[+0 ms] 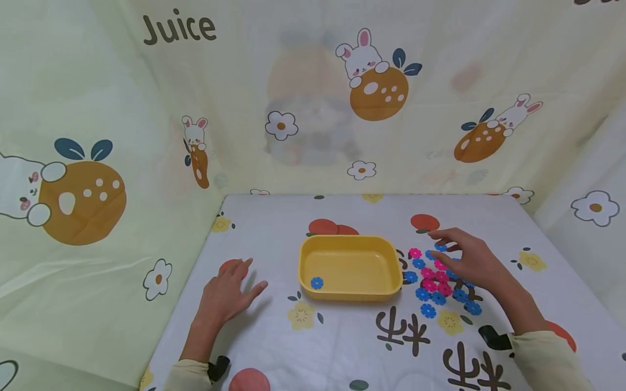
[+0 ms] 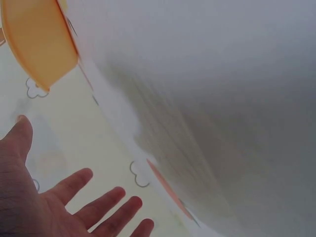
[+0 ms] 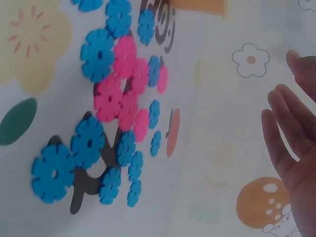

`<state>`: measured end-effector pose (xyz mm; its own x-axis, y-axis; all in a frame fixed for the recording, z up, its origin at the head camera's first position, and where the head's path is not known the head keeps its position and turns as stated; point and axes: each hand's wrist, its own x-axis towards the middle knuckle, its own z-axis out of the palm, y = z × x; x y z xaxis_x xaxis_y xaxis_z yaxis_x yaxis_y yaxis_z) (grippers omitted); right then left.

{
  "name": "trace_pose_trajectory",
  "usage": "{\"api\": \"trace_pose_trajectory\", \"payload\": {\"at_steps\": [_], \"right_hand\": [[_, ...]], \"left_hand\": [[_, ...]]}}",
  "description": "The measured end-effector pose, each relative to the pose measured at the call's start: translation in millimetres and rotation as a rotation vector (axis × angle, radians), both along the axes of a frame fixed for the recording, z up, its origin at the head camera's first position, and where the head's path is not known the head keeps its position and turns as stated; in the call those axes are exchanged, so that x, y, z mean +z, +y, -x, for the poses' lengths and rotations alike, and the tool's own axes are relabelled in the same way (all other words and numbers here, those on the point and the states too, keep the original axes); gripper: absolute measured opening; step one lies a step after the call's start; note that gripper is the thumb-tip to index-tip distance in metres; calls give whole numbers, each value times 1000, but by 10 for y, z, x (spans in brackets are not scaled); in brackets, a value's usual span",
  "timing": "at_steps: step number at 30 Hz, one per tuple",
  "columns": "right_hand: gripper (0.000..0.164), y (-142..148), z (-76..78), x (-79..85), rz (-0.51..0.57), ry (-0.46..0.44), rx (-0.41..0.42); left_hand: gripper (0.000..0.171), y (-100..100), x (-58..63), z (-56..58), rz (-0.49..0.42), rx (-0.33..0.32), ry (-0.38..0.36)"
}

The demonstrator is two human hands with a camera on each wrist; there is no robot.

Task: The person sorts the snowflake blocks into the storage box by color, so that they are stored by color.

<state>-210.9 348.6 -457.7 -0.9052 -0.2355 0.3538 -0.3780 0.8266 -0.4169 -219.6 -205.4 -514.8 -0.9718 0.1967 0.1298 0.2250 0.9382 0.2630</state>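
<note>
A shallow yellow tray (image 1: 349, 296) stands mid-table, with one blue flower-shaped disc (image 1: 317, 283) lying in its near left corner. To its right, several blue discs (image 3: 53, 173) and pink discs (image 3: 108, 98) of the same notched shape lie spread on the cloth. My right hand (image 1: 467, 258) hovers over the far side of these pieces, fingers loosely bent and nothing between them; in the right wrist view they are apart from the discs. Left of the tray, my left hand (image 1: 226, 293) is held over the cloth with fingers spread, and it holds nothing.
A white printed cloth (image 1: 274, 347) with fruit, flowers and dark lettering covers the table. Behind it and at the left hangs a pale curtain (image 1: 235, 65) printed with rabbits and oranges. Dark straps (image 1: 218, 369) show at the sleeve cuffs.
</note>
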Motion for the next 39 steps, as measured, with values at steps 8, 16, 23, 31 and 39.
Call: {"api": "trace_pose_trajectory", "payload": {"at_steps": [8, 16, 23, 31, 39], "right_hand": [[53, 6, 42, -81, 19, -79, -19], [54, -55, 126, -358, 43, -219, -22], [49, -100, 228, -636, 8, -291, 4], [46, -139, 206, -763, -14, -336, 45], [46, -161, 204, -802, -39, -378, 27]], "left_hand": [[83, -2, -13, -3, -1, -2, 5], [82, -7, -42, 1, -15, -12, 29], [82, 12, -45, -3, 1, -17, 37], [81, 31, -28, -17, 17, -9, 29], [81, 31, -10, -21, 27, -3, 13]]}}
